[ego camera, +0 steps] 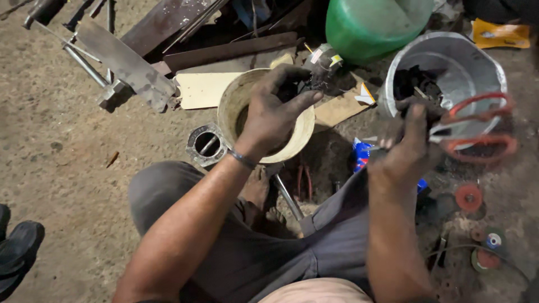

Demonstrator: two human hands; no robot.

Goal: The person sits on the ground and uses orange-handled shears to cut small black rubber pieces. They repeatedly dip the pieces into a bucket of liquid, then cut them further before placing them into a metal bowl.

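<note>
Seen from above, we crouched over a dirt floor (62,140) strewn with scrap, our grey trousers (264,252) filling the near part of the scene. Our left hand (272,115), blackened with grime and banded by a thin bracelet (242,159) at the wrist, gripped the near rim of a cream-coloured cylindrical sleeve (297,137), its fingers (303,101) curled over the edge and clenched on it. Our right hand (407,148) was raised to the right of it, closed around a dark, sooty lump (429,109) and touching the red handles of a pair of scissors (480,126); we could not tell whether the scissors were truly held or merely pressed against the palm. Just beyond that hand stood a dented metal basin (483,67) holding dark debris, and a green plastic tub (373,25) sat at the far side. A metal ring fitting (206,145) lay on the floor just left of the sleeve, with rusted steel bars (129,62) and a pale board (202,90) farther off. Red grinding discs (469,197) lay near right, and a dark shoe (19,247) showed at the near left edge.
</note>
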